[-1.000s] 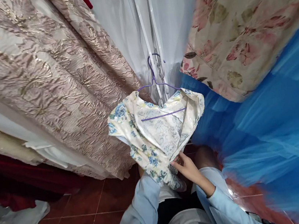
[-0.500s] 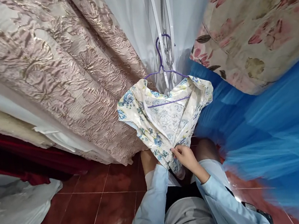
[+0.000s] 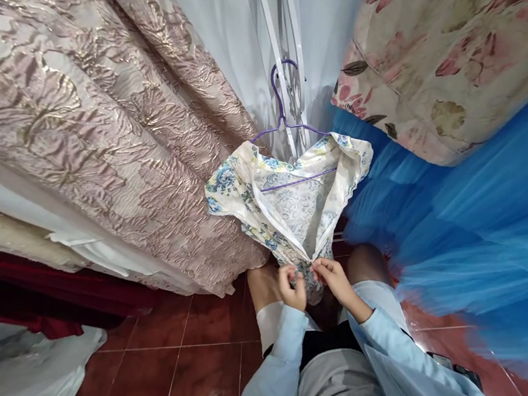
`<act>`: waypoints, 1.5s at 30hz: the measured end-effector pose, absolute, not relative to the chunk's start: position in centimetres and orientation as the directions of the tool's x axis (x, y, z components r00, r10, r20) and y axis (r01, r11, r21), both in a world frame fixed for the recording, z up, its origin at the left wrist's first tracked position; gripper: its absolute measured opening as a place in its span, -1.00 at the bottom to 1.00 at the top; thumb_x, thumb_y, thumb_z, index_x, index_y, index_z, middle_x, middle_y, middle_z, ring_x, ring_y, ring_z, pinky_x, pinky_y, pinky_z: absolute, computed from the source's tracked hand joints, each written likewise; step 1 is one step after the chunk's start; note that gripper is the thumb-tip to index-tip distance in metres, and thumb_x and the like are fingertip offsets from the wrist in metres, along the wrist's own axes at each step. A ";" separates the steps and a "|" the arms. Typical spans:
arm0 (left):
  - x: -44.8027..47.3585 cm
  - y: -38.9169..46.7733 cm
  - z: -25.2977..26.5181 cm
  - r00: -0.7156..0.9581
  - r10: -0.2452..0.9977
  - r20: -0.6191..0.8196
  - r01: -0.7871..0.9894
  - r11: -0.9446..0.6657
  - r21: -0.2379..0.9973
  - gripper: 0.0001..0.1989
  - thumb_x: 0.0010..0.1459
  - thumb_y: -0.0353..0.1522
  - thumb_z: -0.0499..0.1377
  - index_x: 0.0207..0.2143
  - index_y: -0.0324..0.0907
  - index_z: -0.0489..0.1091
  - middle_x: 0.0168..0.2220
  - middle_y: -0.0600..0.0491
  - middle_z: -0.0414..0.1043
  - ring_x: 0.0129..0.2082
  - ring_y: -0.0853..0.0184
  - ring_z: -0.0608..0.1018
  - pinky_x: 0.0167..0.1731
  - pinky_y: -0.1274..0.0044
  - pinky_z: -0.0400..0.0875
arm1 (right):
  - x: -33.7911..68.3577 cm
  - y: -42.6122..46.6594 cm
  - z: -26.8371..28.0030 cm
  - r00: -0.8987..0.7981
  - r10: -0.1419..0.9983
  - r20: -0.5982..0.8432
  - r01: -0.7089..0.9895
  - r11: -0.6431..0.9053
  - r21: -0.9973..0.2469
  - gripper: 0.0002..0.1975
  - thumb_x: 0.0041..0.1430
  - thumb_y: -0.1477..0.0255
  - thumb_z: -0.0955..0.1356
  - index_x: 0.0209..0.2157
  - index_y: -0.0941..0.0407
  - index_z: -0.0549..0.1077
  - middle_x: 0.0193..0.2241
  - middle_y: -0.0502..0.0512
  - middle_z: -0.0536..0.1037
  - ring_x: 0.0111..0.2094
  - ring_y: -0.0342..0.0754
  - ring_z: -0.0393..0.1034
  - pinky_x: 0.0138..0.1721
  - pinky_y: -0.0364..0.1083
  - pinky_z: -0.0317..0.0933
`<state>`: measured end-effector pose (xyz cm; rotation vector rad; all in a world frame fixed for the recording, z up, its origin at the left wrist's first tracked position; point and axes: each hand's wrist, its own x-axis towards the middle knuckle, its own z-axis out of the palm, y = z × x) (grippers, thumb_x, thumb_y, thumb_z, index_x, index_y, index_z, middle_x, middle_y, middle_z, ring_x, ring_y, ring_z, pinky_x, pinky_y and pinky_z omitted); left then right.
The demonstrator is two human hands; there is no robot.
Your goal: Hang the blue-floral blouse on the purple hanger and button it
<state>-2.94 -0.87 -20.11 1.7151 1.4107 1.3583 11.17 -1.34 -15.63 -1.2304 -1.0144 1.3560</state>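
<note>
A cream dress (image 3: 238,188) with blue and yellow flowers hangs on a purple hanger (image 3: 280,110). Its front stands open in a long V, with pale zipper edges (image 3: 277,219) meeting low down. My right hand (image 3: 335,281) pinches the dress at the bottom of that V; whether a zipper pull is between the fingertips is too small to see. Just left of it, my left hand (image 3: 293,292) is closed, with curled fingers against the fabric's left side. What those fingers grip is unclear. The lower end of the dress is partly hidden behind both hands.
White straps or rails (image 3: 271,26) run down behind the hanger. Pink brocade fabric (image 3: 141,163) hangs on the left, blue tulle (image 3: 469,228) and floral fabric (image 3: 446,61) on the right. Red tiles (image 3: 170,368) cover the floor, where a dark object (image 3: 466,376) lies at lower right.
My left hand has come out from behind the dress to its front, beside my right hand. The V opening is spread wider near the bottom. My right hand stays at the front.
</note>
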 end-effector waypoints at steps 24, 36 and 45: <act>2.2 -0.1 -18.3 0.161 0.972 0.174 0.385 -0.224 0.896 -0.81 0.13 -0.41 0.15 -0.51 -0.16 0.22 -0.51 0.12 0.28 -0.47 0.40 0.38 -0.42 0.59 0.24 | 11.3 12.6 6.7 0.170 0.948 0.269 -0.240 0.305 -0.922 -0.75 0.16 0.36 0.34 -0.50 0.22 0.50 -0.74 -0.07 0.39 -0.77 -0.30 0.02 -0.71 -0.25 -0.11; 2.1 -1.7 -19.1 0.255 0.966 0.036 0.397 -0.139 0.907 -0.79 0.09 -0.44 0.22 -0.56 -0.20 0.28 -0.56 0.15 0.30 -0.55 0.45 0.34 -0.47 0.61 0.21 | 12.3 14.1 8.8 0.084 0.940 0.329 -0.190 0.340 -0.921 -0.73 0.31 0.37 0.28 -0.38 0.26 0.46 -0.68 -0.10 0.37 -0.74 -0.36 0.07 -0.67 -0.31 -0.09; -2.8 7.5 -0.9 0.060 0.779 0.624 0.415 -0.588 0.694 -0.65 0.35 -0.15 0.14 0.04 -0.17 0.41 -0.36 0.06 0.44 -0.43 0.39 0.47 -0.37 0.55 0.38 | 12.7 10.0 7.8 0.094 0.928 0.360 -0.099 0.368 -0.924 -0.76 0.23 0.36 0.34 -0.49 0.16 0.46 -0.75 -0.10 0.34 -0.76 -0.27 0.08 -0.70 -0.24 -0.10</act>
